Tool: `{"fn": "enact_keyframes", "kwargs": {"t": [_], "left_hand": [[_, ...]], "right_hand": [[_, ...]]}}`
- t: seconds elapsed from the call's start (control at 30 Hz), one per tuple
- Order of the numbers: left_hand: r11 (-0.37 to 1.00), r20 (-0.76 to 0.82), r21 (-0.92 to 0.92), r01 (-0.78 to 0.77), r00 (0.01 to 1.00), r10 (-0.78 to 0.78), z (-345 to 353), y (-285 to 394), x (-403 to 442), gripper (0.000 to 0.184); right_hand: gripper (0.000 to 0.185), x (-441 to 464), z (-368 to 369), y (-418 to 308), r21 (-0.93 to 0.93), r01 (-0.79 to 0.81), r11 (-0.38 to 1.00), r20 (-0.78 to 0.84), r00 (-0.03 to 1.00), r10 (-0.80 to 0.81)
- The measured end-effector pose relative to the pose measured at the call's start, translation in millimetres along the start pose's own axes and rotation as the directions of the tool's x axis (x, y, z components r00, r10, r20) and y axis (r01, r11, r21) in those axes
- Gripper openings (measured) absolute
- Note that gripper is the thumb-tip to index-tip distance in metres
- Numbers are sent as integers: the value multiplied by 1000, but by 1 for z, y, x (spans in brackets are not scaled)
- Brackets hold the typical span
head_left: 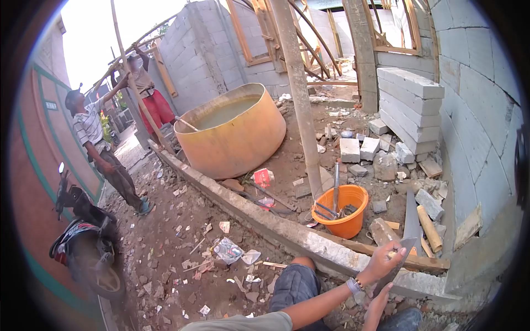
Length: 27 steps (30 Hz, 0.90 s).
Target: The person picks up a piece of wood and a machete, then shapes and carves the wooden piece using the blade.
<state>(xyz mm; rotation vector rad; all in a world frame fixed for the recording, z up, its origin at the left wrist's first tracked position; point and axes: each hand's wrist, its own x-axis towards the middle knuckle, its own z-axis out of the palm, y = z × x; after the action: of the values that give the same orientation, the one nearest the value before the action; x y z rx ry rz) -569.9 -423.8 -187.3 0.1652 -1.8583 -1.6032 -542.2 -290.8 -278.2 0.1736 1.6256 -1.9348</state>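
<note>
At the lower right, my left hand [381,263], with a bracelet at the wrist, is closed on a flat grey trowel-like tool [395,272]. Below it my right hand [379,304] touches the tool's lower edge; its fingers are partly hidden, so its grip is unclear. Beyond the low concrete edge, an orange bucket [353,212] holds metal tools. To its right a long metal blade [411,220] leans among wood pieces and broken blocks.
A large round tub [232,146] of water stands behind the concrete ledge [254,218]. A bamboo pole [305,99] rises beside the bucket. Stacked blocks [408,110] stand right. Two people [91,124] [144,83] and a motorbike [91,248] are left. Rubble covers the ground.
</note>
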Motion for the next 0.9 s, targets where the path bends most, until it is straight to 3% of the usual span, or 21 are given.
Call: {"fn": "enact_keyframes", "kwargs": {"t": [0.17,0.27,0.37,0.47,0.57,0.67,0.77,0.83,0.9], "left_hand": [[997,-41,-12,-76,996,76,4,0,-2,27],[999,-54,-3,-40,998,40,2,2,-2,27],[998,-84,-4,-67,994,67,3,-5,-6,26],[996,-71,-8,-88,994,87,-4,-4,2,24],[999,-55,-21,-48,997,47,-3,-1,-3,22],[999,-38,-12,-50,998,49,-4,-5,-4,22],[997,-20,-3,-80,997,80,2,0,0,22],[992,-37,5,-126,991,126,5,1,2,23],[1000,14,-8,-1,1000,1,2,3,2,23]], "right_hand": [[73,-2,0,3,-2,29,1000,-11,1000,-29],[73,11,0,24,-83,184,979,-94,977,-192],[72,3,-4,13,-110,116,987,-70,990,-124],[72,21,-17,29,-355,375,856,-81,900,-428],[70,-18,3,2,-400,410,820,-111,866,-487],[68,-30,4,-16,-697,389,603,74,875,-479],[66,-5,-6,14,-693,332,640,21,897,-442],[67,-7,-6,1,-679,361,639,69,898,-434],[68,-9,-6,0,-640,351,684,60,910,-411]]}}
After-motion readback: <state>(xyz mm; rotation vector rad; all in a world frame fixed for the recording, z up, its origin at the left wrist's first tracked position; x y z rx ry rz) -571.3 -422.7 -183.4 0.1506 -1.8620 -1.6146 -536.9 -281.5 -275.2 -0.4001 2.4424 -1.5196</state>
